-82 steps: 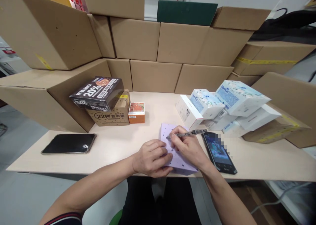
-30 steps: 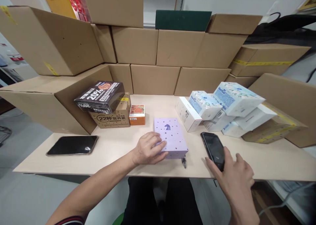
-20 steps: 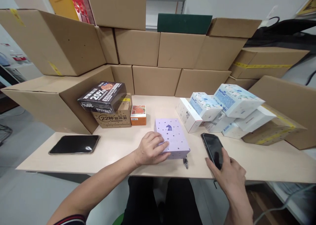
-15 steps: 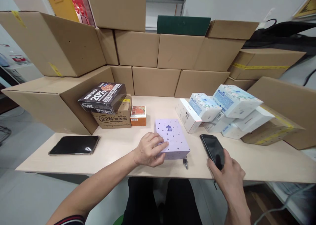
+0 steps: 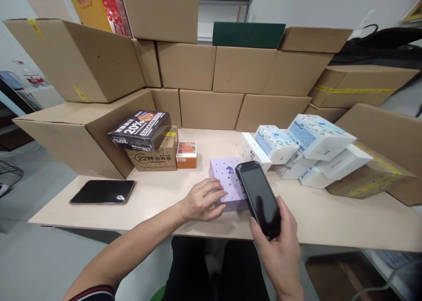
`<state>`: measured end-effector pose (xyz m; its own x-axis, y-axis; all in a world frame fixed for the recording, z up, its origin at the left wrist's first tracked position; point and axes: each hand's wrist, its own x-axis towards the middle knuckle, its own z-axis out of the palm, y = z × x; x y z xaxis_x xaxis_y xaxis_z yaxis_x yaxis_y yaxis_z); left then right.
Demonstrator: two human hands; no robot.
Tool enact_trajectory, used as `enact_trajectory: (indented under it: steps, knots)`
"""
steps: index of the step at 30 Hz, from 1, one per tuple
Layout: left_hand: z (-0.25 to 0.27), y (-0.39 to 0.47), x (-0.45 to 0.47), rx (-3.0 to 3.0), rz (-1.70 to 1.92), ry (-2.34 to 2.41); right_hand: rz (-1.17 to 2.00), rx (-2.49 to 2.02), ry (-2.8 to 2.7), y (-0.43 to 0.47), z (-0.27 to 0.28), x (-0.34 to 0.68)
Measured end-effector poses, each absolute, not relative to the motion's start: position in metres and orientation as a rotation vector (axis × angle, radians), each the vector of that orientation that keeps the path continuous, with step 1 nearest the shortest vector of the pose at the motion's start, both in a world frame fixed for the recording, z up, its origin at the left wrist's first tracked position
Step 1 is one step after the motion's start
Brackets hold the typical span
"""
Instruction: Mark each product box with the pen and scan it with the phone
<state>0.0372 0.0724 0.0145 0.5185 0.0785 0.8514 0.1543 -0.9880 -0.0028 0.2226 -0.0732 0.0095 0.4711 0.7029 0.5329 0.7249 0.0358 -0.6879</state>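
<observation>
A lilac box (image 5: 227, 178) with small dark spots and a horse-head mark lies on the table. My left hand (image 5: 204, 200) holds its left front part, fingers bent over the top and thumb by the front side. A black phone-like device (image 5: 259, 197) with a dark screen and thick ridged edges is gripped in my right hand (image 5: 278, 244). It is raised and tilted over the box's right side, hiding part of it. Its top end points away from me, screen up.
Left on the table lies a second phone (image 5: 103, 192). Behind it are a black printed box (image 5: 140, 127) on a brown carton (image 5: 158, 158), and a small orange box (image 5: 186, 156). White-blue tissue packs (image 5: 319, 133) are piled right. Large cardboard boxes (image 5: 211, 109) wall the back.
My right hand has lifted the black device off the table and brought it left, over the lilac box. My left hand stays at the box. The view has shifted slightly.
</observation>
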Motion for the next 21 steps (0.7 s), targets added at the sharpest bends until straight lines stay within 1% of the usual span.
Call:
enact_trajectory:
  steps: [4, 7, 14, 21]
  knots:
    - [0.014, 0.075, 0.036, -2.694, -1.531, -0.190, -0.183, -1.586, -1.390, -0.058, 0.006, 0.197]
    - [0.014, 0.076, 0.036, -2.703, -1.561, -0.182, -0.257, -1.599, -1.407, -0.053, 0.002, 0.187]
    - [0.009, 0.073, 0.035, -2.636, -1.680, -0.308, -0.240, -1.642, -1.432, -0.054, 0.000, 0.186]
    - [0.007, 0.073, 0.036, -2.609, -1.677, -0.276, -0.244, -1.646, -1.423, -0.053, -0.001, 0.185]
